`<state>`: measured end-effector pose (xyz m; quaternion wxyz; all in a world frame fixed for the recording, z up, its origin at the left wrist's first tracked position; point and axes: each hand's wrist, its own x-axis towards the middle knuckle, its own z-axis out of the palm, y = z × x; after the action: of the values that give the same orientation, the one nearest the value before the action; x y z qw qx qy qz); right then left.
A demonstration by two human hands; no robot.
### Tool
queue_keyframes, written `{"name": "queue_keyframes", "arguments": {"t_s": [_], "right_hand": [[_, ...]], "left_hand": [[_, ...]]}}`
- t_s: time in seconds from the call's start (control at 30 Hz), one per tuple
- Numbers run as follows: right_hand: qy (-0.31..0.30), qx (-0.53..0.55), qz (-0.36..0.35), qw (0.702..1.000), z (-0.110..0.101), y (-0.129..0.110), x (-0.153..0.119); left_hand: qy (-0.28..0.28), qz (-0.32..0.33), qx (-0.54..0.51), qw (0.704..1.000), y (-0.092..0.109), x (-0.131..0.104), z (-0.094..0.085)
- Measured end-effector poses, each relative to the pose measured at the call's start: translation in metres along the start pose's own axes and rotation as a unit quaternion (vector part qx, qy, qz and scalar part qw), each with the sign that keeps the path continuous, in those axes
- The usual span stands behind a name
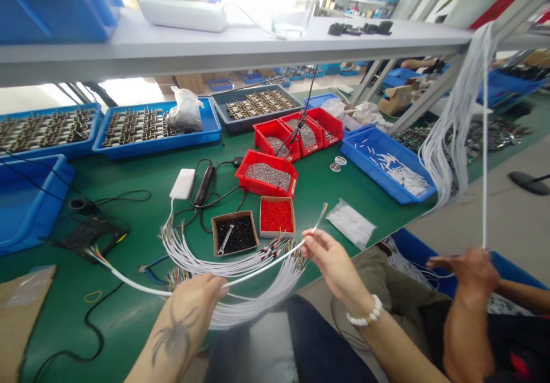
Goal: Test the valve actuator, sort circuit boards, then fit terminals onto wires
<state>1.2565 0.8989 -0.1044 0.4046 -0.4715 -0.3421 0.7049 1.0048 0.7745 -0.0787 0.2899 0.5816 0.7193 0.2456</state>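
A white multi-core cable (263, 266) stretches between my two hands above the green bench. My left hand (195, 297) is closed around it, and the cable runs on leftward to a black fixture (92, 235), where coloured wires show. Between thumb and fingers my right hand (329, 257) pinches the cable close to its other end. Thin coloured wires (323, 214) fan out past those fingertips. Under the held cable lies a curved bundle of white cables (258, 308) with stripped coloured ends. Another bundle (193, 260) lies just behind it, some ends bearing black and red pieces.
Small boxes hold black parts (244, 234) with a wrench and red parts (277, 217). Red bins (268, 191) and blue trays (387, 185) stand behind. A shelf (258, 50) spans above. At right, a co-worker's hand (476, 274) grips a white cable; more cables (455, 113) hang there.
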Motion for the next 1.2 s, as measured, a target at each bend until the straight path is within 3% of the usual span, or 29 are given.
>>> {"name": "queue_keyframes", "arguments": {"t_s": [0.03,0.1,0.2,0.33,0.43,0.6,0.73,0.83,0.97,1.07,1.2], "right_hand": [[-0.012,-0.010,0.028,0.999,0.001,0.017,0.004],[-0.033,-0.034,0.087,0.995,0.005,0.049,0.012],[-0.045,-0.082,0.163,0.982,0.003,0.082,0.024],[-0.026,-0.133,0.193,0.972,-0.019,0.093,0.034],[-0.031,-0.151,0.230,0.961,-0.037,0.094,0.031],[-0.067,-0.113,0.296,0.946,-0.041,0.100,0.008],[-0.040,-0.004,0.223,0.974,-0.029,0.090,0.001],[-0.018,0.049,0.166,0.985,-0.020,0.078,0.008],[-0.022,0.051,0.174,0.983,-0.006,0.084,0.012],[-0.023,0.039,0.190,0.981,0.002,0.102,0.007],[-0.038,0.057,0.165,0.984,0.006,0.101,0.000]], "left_hand": [[-0.028,-0.011,0.095,0.995,-0.013,0.006,0.001],[-0.048,-0.032,0.186,0.981,-0.031,0.019,0.012],[-0.078,-0.047,0.197,0.976,-0.044,0.031,0.052],[-0.211,-0.014,0.163,0.964,-0.049,0.030,0.114],[-0.269,0.002,0.141,0.953,-0.052,0.026,0.136],[-0.259,0.016,0.104,0.960,-0.049,0.022,0.122],[-0.275,0.035,0.051,0.959,-0.038,0.025,0.106],[-0.211,-0.003,0.069,0.975,-0.033,0.051,0.101],[-0.085,-0.087,0.137,0.983,-0.036,0.105,0.099],[-0.075,-0.126,0.146,0.978,-0.039,0.132,0.097],[-0.085,-0.144,0.084,0.982,-0.040,0.139,0.096]]}}
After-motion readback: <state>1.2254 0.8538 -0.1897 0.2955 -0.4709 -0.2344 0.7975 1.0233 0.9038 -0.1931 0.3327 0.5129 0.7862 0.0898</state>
